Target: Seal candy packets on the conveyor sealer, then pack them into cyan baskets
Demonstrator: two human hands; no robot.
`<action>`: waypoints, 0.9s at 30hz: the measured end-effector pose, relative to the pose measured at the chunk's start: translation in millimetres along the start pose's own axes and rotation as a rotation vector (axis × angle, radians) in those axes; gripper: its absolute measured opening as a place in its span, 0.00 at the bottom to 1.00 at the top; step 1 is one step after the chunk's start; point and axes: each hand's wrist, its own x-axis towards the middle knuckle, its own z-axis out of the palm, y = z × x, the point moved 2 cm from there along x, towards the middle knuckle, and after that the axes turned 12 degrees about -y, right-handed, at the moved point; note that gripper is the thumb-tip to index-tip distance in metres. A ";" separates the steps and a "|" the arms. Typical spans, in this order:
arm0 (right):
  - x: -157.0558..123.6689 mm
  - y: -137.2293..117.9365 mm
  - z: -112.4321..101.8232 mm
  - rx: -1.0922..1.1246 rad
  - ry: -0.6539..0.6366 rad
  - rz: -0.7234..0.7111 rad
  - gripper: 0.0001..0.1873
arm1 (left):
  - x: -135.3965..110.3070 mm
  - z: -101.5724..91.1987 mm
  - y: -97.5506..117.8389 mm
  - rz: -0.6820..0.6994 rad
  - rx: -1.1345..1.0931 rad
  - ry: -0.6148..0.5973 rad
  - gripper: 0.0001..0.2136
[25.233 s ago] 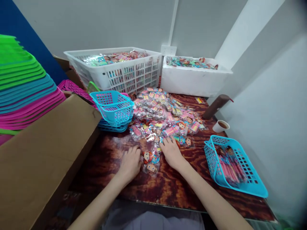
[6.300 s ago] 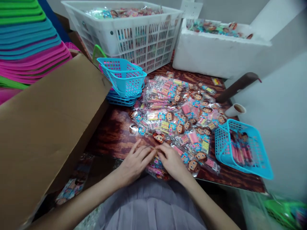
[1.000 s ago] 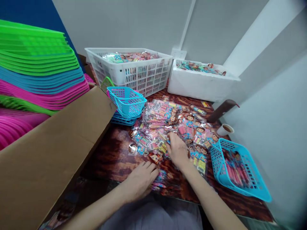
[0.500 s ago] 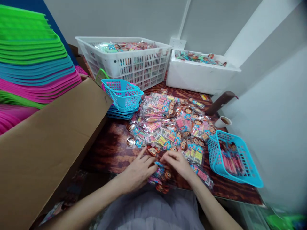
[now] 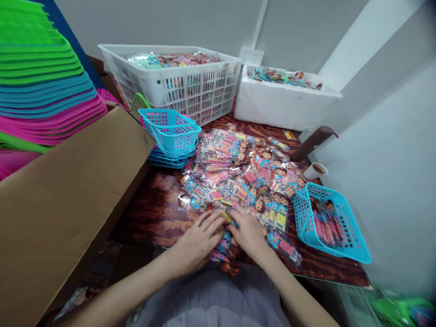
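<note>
A loose pile of clear plastic packets, with cartoon-girl heads and pink or yellow contents, covers the middle of the table. At the near edge, my left hand curls its fingers over a small bundle of these packets, which sticks out below it. Just to its right, my right hand has thumb and fingers closed on a packet with a yellow part. Most of that packet is hidden by the fingers. Beside my right wrist lies a single pink packet.
A blue basket holding packets stands at right, near a paper cup and a brown bottle. Blue baskets are stacked at left, beside a cardboard box. Behind stand a filled white crate and foam box.
My right hand has moved slightly left and closed on a packet with yellow. The fingers of my left hand have curled in more. The view has shifted slightly.
</note>
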 end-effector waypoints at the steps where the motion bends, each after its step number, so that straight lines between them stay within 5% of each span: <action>1: -4.0 -3.0 1.3 0.057 -0.062 -0.035 0.11 | -0.5 0.2 0.4 0.024 0.031 0.029 0.27; 6: 1.4 13.9 -10.7 0.614 -0.414 -0.128 0.14 | -1.7 1.2 -1.0 0.067 0.050 0.042 0.24; 8: 12.6 35.4 -23.7 0.550 -0.201 0.017 0.16 | -1.7 -0.9 -1.9 0.052 0.012 0.036 0.22; 10: 21.3 53.6 -35.2 0.223 0.139 0.147 0.13 | -1.6 -2.7 -2.3 0.052 -0.028 0.032 0.22; 12: 26.0 62.2 -38.2 -0.090 0.276 0.194 0.16 | -1.3 -2.6 -2.4 0.048 -0.055 0.020 0.23; 17: 17.2 51.1 -33.4 -0.247 0.229 0.169 0.03 | 0.6 0.6 -2.6 -0.028 -0.096 -0.030 0.36; 20: 3.6 25.2 -25.3 -0.284 0.191 0.091 0.06 | 1.9 -0.8 -1.6 -0.039 -0.101 -0.073 0.28; 24: -10.2 -2.2 -6.4 -0.264 -0.058 -0.119 0.14 | 2.4 -4.2 0.3 0.023 0.008 -0.003 0.27; 27: -10.1 3.6 -11.0 -0.045 -0.230 -0.230 0.12 | 2.4 -2.9 -0.5 0.033 0.014 0.000 0.30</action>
